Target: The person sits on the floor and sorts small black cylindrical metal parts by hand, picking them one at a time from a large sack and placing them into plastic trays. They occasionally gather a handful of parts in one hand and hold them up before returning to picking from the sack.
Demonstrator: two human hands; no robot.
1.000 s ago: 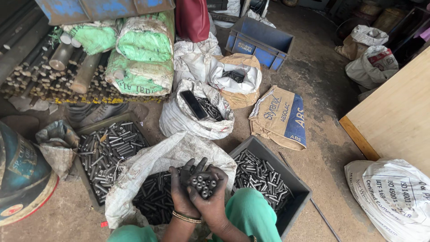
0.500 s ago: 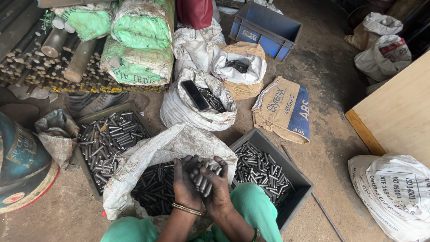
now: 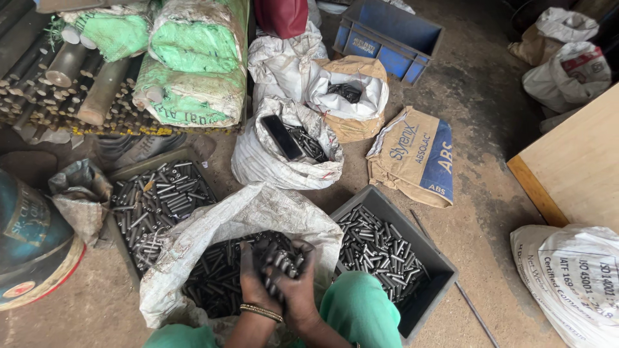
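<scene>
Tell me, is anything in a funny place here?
Yes. A flat black phone-like slab lies on top of the dark metal pins in the open white woven sack, a strange spot for it. Both hands, left hand and right hand, hold a bunch of short dark metal pins.

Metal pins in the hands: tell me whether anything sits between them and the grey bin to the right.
Nothing visible does. Both hands hold a bunch of metal pins over the open white sack; the grey bin stands right beside it, open-topped, with only the sack's rim between.
</scene>
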